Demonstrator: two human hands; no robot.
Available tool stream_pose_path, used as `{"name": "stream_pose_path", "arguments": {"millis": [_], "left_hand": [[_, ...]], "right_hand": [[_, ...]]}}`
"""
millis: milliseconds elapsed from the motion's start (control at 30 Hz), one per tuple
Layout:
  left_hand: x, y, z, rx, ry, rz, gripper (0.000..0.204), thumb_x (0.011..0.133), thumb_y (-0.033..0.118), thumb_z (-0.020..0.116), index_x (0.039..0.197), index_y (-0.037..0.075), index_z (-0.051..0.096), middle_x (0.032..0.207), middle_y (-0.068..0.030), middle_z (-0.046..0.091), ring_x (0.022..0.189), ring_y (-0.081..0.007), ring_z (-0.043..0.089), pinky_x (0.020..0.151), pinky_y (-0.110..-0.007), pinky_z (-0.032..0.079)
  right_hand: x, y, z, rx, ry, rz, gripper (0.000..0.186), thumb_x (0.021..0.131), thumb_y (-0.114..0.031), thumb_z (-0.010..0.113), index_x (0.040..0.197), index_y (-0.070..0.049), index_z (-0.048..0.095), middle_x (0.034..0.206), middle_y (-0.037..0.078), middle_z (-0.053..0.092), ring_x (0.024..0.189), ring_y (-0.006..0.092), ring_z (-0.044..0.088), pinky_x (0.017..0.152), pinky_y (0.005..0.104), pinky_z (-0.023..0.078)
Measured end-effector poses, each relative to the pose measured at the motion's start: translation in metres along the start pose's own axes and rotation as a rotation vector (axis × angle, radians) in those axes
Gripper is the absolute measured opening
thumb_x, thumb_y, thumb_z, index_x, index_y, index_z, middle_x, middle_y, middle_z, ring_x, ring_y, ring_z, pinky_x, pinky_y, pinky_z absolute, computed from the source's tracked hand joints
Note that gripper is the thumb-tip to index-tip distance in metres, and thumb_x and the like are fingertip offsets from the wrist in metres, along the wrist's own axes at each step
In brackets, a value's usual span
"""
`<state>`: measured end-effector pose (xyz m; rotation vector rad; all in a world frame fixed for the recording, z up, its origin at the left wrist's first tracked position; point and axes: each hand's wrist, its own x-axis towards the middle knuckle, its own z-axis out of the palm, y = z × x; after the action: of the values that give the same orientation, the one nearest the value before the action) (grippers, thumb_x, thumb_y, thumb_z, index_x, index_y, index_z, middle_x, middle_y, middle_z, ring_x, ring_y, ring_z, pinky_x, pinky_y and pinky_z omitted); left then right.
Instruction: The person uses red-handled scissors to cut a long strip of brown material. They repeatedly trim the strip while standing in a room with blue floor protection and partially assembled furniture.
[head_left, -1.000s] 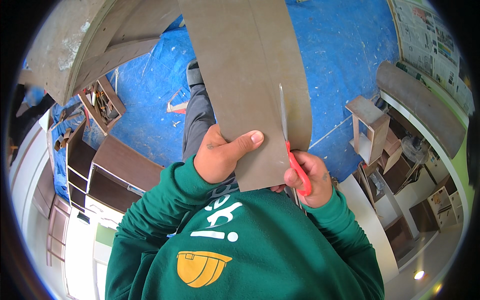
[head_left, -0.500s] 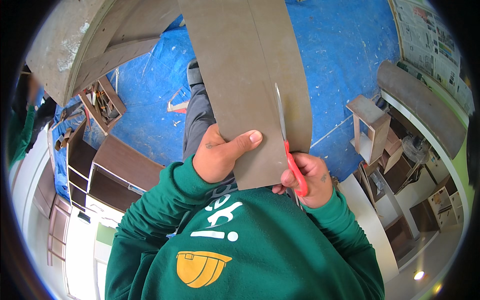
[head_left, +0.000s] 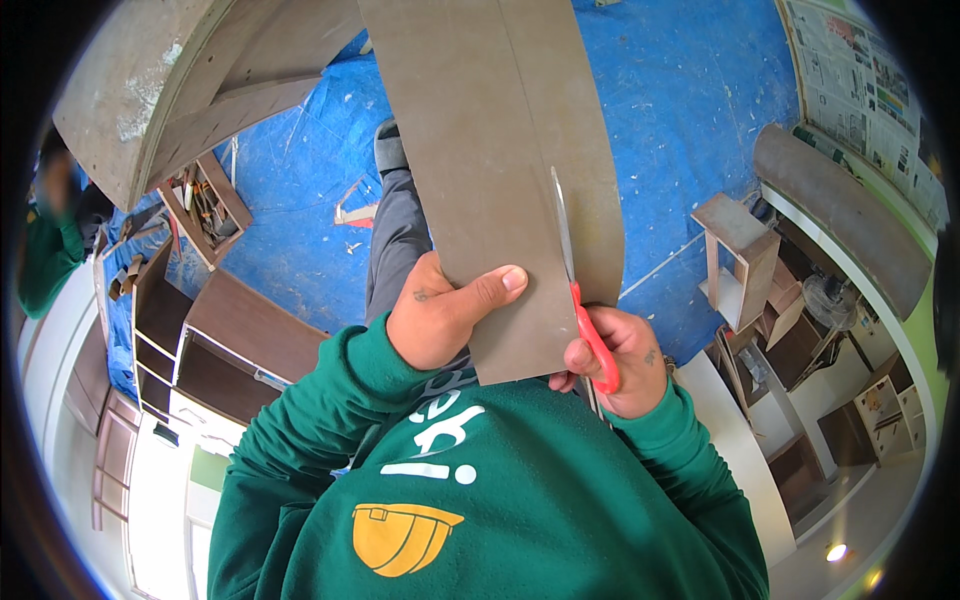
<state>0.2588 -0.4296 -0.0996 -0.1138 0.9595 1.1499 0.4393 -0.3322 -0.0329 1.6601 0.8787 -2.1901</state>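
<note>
A long brown-grey sheet (head_left: 490, 120) stretches from my lap toward the top of the view, with a thin line running along it. My left hand (head_left: 440, 312) grips its left edge near the close end, thumb lying on top. In my right hand (head_left: 625, 360) are scissors with red handles (head_left: 590, 335), their metal blades (head_left: 560, 220) lying along the sheet, right of my left thumb, and pointing away from me. Part of my right fingers is hidden behind the handles and sheet.
Blue sheeting (head_left: 680, 90) covers the floor. Wooden furniture pieces (head_left: 240, 320) stand left, beside a toolbox (head_left: 205, 205) and a large panel (head_left: 150, 90). More cabinet parts (head_left: 735, 255), a curved board (head_left: 850, 210) and a newspaper-covered panel (head_left: 850, 70) are right. A co-worker (head_left: 55, 240) shows at far left.
A co-worker in a green sleeve has come into view at the far left. The scissors and sheet shift only slightly; my grip on both stays the same.
</note>
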Motion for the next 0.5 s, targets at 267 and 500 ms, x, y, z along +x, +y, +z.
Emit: {"name": "stream_pose_path", "arguments": {"millis": [267,500], "left_hand": [[-0.0024,0.002,0.0019,-0.021,-0.022,0.011,0.03,0.094,0.017,0.058,0.115,-0.004,0.055,0.101,-0.0127,0.066,0.089,-0.0188,0.065,0.076,-0.031,0.053],[-0.0027,0.0022,-0.0006,0.003,-0.01,0.008,0.029,0.094,0.016,0.057,0.115,-0.004,0.056,0.102,-0.0125,0.066,0.088,-0.0188,0.065,0.076,-0.031,0.053]], "right_hand": [[0.0018,0.0065,0.0017,0.031,-0.005,-0.088,0.037,0.082,-0.033,0.076,0.091,0.001,0.062,0.077,0.005,0.064,0.067,0.0127,0.063,0.061,0.0259,0.053],[-0.0003,-0.0009,0.0025,-0.006,-0.002,-0.017,0.036,0.082,-0.032,0.076,0.091,0.0,0.063,0.077,0.005,0.064,0.067,0.0123,0.063,0.06,0.0254,0.053]]}}
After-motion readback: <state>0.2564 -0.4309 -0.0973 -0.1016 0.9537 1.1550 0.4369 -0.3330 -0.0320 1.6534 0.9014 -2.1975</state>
